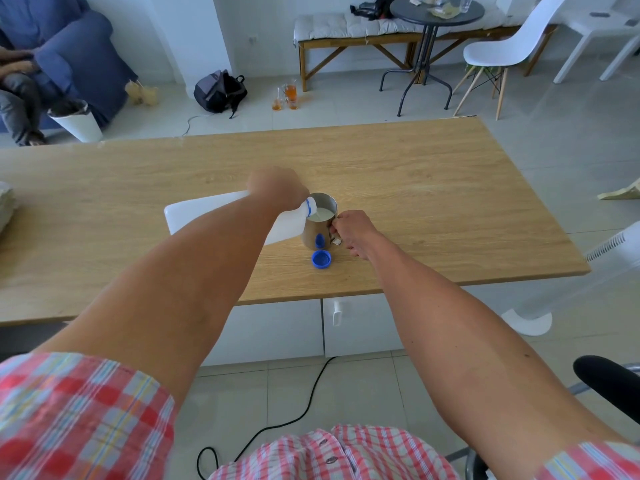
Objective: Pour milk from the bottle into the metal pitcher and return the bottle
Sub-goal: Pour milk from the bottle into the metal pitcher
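Observation:
A white plastic milk bottle (pixel 194 216) is tipped almost flat, its blue-ringed neck over the rim of the metal pitcher (pixel 320 225). My left hand (pixel 277 188) grips the bottle near its neck. A thin stream of milk runs into the pitcher, which is filled with milk close to the rim. The pitcher stands upright in the middle of the wooden table (pixel 450 202). My right hand (pixel 353 230) holds the pitcher's handle on its right side. The bottle's blue cap (pixel 321 259) lies open side up on the table just in front of the pitcher.
Under the table's front edge are white cabinet doors (pixel 311 327), with a black cable (pixel 294 410) on the floor. A white fan (pixel 588 271) stands at the right. Beyond the table are a bin (pixel 78 121), a backpack (pixel 220 91), a bench, a round table and a white chair.

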`<state>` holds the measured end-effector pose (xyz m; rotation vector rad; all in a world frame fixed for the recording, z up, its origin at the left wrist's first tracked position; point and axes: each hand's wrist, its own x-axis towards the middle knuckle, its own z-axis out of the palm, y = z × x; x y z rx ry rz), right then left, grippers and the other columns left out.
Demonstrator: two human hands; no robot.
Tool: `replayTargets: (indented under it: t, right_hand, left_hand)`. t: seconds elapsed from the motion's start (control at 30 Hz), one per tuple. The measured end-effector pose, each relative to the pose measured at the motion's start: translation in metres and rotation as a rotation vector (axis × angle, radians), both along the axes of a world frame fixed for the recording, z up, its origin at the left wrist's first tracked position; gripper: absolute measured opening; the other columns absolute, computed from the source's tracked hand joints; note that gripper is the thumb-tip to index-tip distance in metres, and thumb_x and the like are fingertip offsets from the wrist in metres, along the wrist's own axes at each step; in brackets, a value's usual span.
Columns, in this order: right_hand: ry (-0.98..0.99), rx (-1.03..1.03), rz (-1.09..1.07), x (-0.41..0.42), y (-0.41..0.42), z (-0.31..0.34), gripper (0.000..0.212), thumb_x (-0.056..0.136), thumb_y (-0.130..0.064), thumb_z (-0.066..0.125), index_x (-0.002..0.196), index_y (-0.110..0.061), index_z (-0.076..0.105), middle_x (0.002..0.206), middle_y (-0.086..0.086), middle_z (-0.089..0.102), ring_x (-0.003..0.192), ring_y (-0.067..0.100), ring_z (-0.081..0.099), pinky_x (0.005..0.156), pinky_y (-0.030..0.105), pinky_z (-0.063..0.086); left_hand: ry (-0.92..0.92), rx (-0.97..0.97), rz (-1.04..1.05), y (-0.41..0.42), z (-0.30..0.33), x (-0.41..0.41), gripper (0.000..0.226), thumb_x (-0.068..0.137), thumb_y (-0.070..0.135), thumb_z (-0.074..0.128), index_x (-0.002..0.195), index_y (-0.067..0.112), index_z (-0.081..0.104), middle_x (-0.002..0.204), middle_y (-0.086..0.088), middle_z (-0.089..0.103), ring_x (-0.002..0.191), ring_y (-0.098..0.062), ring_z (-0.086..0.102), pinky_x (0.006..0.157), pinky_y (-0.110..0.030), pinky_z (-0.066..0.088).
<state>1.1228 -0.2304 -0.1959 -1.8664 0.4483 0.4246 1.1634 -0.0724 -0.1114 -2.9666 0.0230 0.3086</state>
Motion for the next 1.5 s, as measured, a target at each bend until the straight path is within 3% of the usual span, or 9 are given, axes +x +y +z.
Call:
replayTargets:
  t: [0.27,0.6,0.77,0.87,0.97,1.07,1.2,1.37,1.5]
  right_hand:
    - [0.010,-0.038,0.009,0.003,0.000,-0.004,0.028,0.096,-0.003,0.041,0.088,-0.013,0.066,0.074,0.005,0.054,0.043,0.011,0.032,0.031,0.014,0.022]
    - [-0.043,-0.056,0.024,0.002,0.001,-0.008,0.027,0.093,-0.005,0.042,0.084,-0.010,0.067,0.064,0.002,0.056,0.032,0.009,0.033,0.032,0.013,0.023]
    - [-0.143,-0.153,0.041,-0.003,0.004,-0.014,0.030,0.099,-0.012,0.040,0.097,0.005,0.065,0.081,0.016,0.067,0.051,0.022,0.047,0.044,0.030,0.040]
    - [-0.234,-0.339,0.058,-0.007,0.006,-0.016,0.034,0.104,-0.023,0.041,0.104,0.003,0.064,0.107,0.020,0.066,0.076,0.031,0.064,0.067,0.046,0.056]
    - [-0.358,-0.486,-0.025,-0.028,0.011,-0.022,0.032,0.103,-0.039,0.041,0.114,-0.011,0.053,0.112,0.001,0.047,0.081,0.026,0.058,0.068,0.039,0.047]
    - [-0.544,-0.547,-0.122,-0.056,0.018,-0.042,0.019,0.095,-0.039,0.045,0.096,-0.020,0.048,0.096,-0.006,0.051,0.066,0.016,0.053,0.059,0.032,0.039]
    - [-0.438,-0.607,0.013,-0.077,0.028,-0.070,0.032,0.094,-0.051,0.057,0.103,-0.020,0.055,0.097,-0.007,0.055,0.077,0.017,0.057,0.065,0.033,0.043]
    - [-0.362,-0.614,0.047,-0.077,0.043,-0.081,0.040,0.086,-0.056,0.065,0.105,-0.022,0.058,0.098,-0.002,0.055,0.080,0.019,0.058,0.063,0.032,0.045]
    - [-0.314,-0.658,0.068,-0.070,0.048,-0.083,0.036,0.091,-0.052,0.063,0.112,-0.024,0.060,0.103,0.000,0.051,0.082,0.022,0.058,0.065,0.032,0.043]
  left_hand:
    - [0.016,-0.072,0.039,0.004,0.001,-0.003,0.033,0.100,0.043,0.042,0.100,0.015,0.059,0.081,-0.004,0.054,0.085,-0.028,0.058,0.071,-0.036,0.043]
    - [-0.002,-0.430,0.235,0.034,-0.021,-0.013,0.041,0.095,0.052,0.044,0.090,0.015,0.060,0.084,-0.003,0.061,0.069,-0.021,0.056,0.056,-0.031,0.035]
    - [-0.040,-0.742,0.342,0.054,-0.017,-0.020,0.041,0.091,0.049,0.045,0.072,0.013,0.046,0.069,-0.003,0.046,0.060,-0.023,0.044,0.059,-0.032,0.032]
    - [-0.154,-0.859,0.411,0.069,-0.009,-0.027,0.044,0.090,0.052,0.042,0.072,0.012,0.047,0.070,-0.003,0.048,0.061,-0.023,0.045,0.057,-0.033,0.034]
    - [-0.280,-1.007,0.493,0.083,-0.004,-0.033,0.044,0.087,0.050,0.041,0.063,0.013,0.037,0.066,-0.002,0.041,0.057,-0.023,0.037,0.053,-0.032,0.031]
    - [-0.398,-1.160,0.577,0.092,-0.005,-0.040,0.041,0.086,0.048,0.040,0.062,0.018,0.025,0.061,0.002,0.030,0.054,-0.019,0.028,0.051,-0.030,0.024]
    - [-0.510,-1.413,0.628,0.095,-0.017,-0.052,0.038,0.085,0.044,0.040,0.073,0.014,0.019,0.071,-0.008,0.029,0.060,-0.018,0.026,0.054,-0.033,0.022]
    - [-0.608,-1.496,0.703,0.090,-0.040,-0.066,0.048,0.091,0.039,0.039,0.071,-0.005,0.033,0.070,-0.009,0.034,0.064,-0.019,0.027,0.055,-0.035,0.024]
    - [-0.640,-1.541,0.692,0.086,-0.051,-0.072,0.047,0.092,0.039,0.040,0.069,-0.002,0.031,0.068,-0.010,0.031,0.062,-0.019,0.024,0.049,-0.031,0.021]
